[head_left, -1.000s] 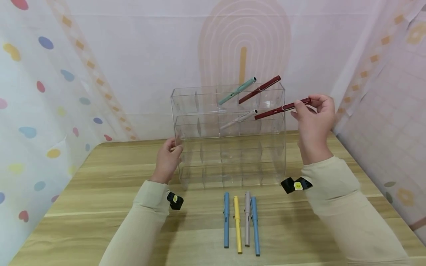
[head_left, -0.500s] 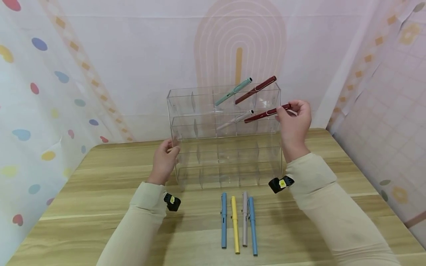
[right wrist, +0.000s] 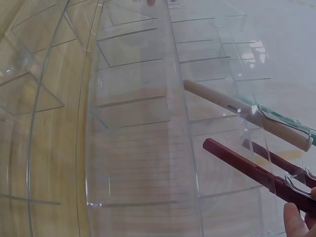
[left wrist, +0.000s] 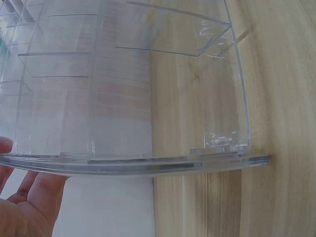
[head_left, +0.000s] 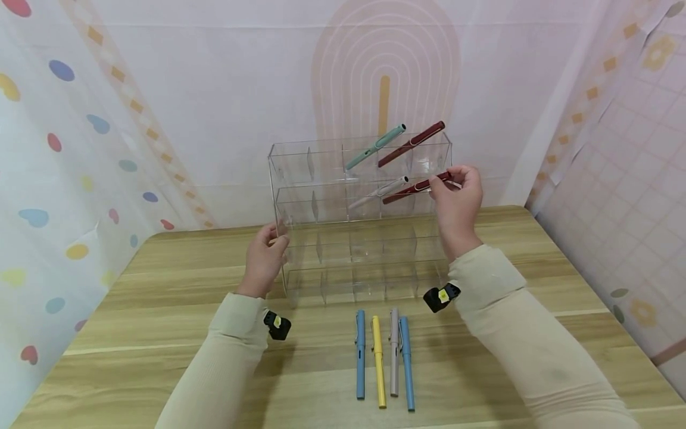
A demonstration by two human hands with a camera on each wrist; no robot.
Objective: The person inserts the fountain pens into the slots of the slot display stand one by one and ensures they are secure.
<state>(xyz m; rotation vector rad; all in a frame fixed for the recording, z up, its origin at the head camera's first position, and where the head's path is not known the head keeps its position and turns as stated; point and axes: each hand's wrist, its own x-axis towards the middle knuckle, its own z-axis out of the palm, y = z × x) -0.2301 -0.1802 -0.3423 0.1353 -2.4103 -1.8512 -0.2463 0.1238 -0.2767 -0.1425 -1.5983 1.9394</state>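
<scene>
My right hand pinches a dark red pen near its capped end, between thumb and fingers. The pen slants down leftward into the second tier of a clear acrylic pen rack; its lower tip shows in the right wrist view beside a whitish pen. That whitish pen leans in the same tier, one compartment left. In the top tier lean a green pen and another dark red pen. My left hand grips the rack's left side panel, thumb and fingers on either side of it.
In front of the rack, two blue pens, a yellow pen and a grey-purple pen lie side by side on the wooden table. Patterned cloth hangs behind and at both sides.
My right hand has moved left and slightly down, bringing the dark red pen from the rack's right side into the second tier beside the whitish pen. The left hand keeps its grip.
</scene>
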